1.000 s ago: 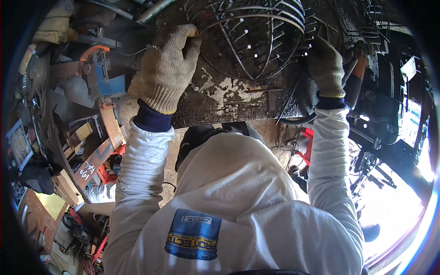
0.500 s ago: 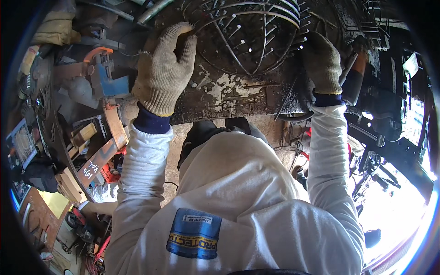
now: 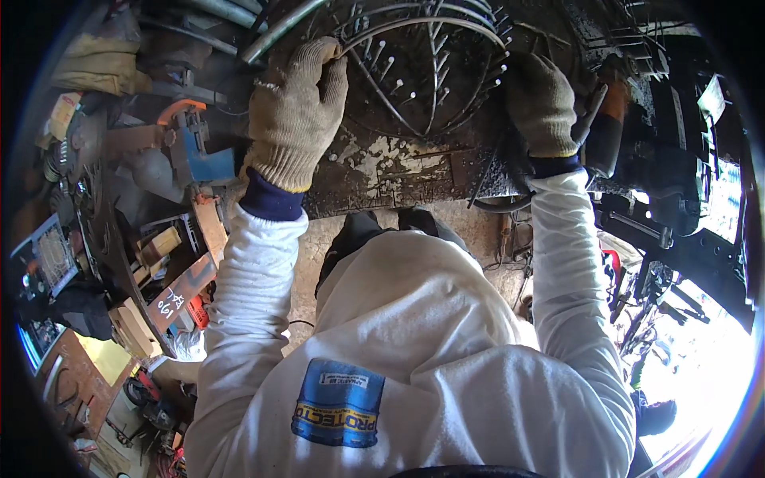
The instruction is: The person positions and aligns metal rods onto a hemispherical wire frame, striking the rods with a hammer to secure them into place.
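While the person leans over the dark, scorched metal desk [image 3: 398,171], both hands in beige knitted work gloves are up on a round cage of bent grey steel wire [image 3: 430,72] that sits on the far part of the desktop, its curved hoops studded with short upright pins. The left hand [image 3: 296,111] is at the cage's left rim, its fingers [image 3: 323,60] curled shut around one of the outer wire hoops. The right hand [image 3: 543,103] lies on the cage's right edge, palm down, fingers bent over the wires; whether it actually has hold of one I cannot tell from here. Just beside that hand, to its right, stands a tool with an orange handle [image 3: 612,103], close against the glove. White sleeves with dark blue cuffs run back from both wrists. Off to the left, well apart from the cage, a blue and orange power tool [image 3: 191,147] lies among clutter, with small wooden blocks [image 3: 159,247] on a lower shelf below it.
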A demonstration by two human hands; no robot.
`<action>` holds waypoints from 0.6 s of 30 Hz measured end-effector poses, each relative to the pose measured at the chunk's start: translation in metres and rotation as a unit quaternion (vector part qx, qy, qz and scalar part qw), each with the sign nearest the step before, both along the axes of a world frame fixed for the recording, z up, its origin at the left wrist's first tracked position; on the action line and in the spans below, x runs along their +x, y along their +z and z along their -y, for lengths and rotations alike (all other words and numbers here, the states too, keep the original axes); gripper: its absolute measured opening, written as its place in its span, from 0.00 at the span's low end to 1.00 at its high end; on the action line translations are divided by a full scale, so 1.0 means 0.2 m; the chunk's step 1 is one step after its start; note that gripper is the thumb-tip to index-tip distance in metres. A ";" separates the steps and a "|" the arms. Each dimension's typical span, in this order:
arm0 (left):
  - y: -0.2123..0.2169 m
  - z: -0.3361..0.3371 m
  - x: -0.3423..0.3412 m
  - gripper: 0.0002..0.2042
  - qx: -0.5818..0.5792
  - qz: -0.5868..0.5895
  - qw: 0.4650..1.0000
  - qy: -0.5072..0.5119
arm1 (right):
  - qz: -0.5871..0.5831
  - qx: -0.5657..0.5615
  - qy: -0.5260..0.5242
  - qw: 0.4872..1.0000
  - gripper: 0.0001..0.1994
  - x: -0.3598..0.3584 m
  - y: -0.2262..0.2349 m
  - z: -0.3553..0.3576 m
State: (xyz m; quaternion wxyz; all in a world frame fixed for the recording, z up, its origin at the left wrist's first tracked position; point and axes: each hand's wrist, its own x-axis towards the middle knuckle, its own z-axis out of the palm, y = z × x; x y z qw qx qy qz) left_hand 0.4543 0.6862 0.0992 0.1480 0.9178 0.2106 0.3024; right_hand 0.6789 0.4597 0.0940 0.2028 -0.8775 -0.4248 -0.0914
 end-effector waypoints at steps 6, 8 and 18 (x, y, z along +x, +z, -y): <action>0.31 0.03 -0.04 0.07 -0.012 0.085 0.990 -0.110 | 0.000 0.191 0.066 0.979 0.09 -0.06 0.26 0.14; 0.36 0.04 -0.09 0.07 -0.024 0.087 0.987 -0.133 | -0.158 0.252 0.113 0.948 0.10 -0.15 0.34 0.21; 0.55 0.12 -0.19 0.05 -0.663 -0.098 0.722 -0.173 | -0.310 0.113 0.322 0.888 0.13 -0.12 0.46 0.43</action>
